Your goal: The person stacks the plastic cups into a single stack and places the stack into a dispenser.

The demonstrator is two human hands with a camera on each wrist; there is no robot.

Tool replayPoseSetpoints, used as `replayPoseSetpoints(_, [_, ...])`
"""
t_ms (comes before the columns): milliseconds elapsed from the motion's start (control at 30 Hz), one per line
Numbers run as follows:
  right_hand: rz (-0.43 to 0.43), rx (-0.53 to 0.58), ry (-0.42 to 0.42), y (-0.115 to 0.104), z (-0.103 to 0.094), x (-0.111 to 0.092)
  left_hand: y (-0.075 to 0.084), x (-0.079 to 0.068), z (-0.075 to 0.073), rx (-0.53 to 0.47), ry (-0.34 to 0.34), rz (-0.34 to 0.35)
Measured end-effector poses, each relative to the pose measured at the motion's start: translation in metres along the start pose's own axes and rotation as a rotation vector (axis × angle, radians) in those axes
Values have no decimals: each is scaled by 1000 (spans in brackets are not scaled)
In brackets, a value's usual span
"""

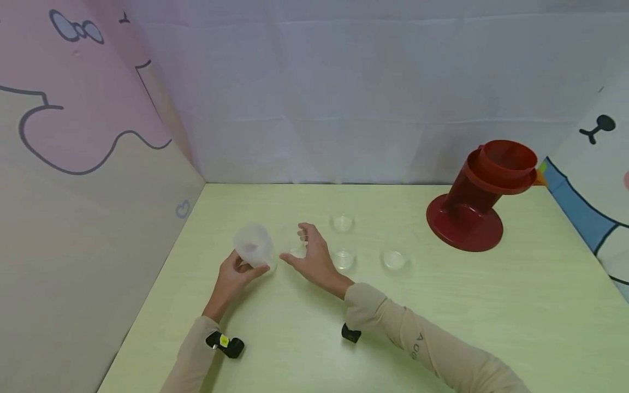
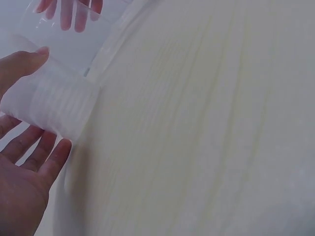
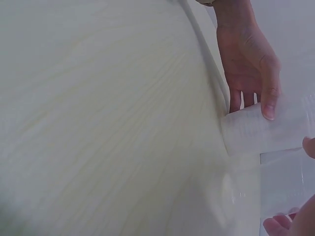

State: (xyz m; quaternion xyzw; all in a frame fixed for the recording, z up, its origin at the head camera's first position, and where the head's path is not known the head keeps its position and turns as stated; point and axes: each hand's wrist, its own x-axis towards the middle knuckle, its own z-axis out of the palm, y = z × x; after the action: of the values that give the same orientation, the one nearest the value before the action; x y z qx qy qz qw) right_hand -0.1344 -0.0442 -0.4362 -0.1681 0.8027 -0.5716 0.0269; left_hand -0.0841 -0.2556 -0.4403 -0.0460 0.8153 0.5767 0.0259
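The left hand (image 1: 231,277) grips what looks like a frosted cup stack (image 1: 253,245), just left of the right hand (image 1: 316,263), whose thumb and fingers curve round a clear cup (image 1: 297,250). Three other cups (image 1: 395,260) already stand apart rightward of that hand; the held pieces apparently remain unfinished.

Pale yellow-green table (image 1: 491,316): clear cups (image 1: 395,258) near middle; red round-based stand (image 1: 467,200) far right.
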Motion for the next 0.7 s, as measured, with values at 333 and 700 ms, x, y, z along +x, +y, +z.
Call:
replayPoseSetpoints(333, [-38,13,21,-5,-3,0,-1,0,0,-5,2,9])
replayPoseSetpoints(700, [-49,19,50,-8,-5,2,-1,0,1,-10,-1,13])
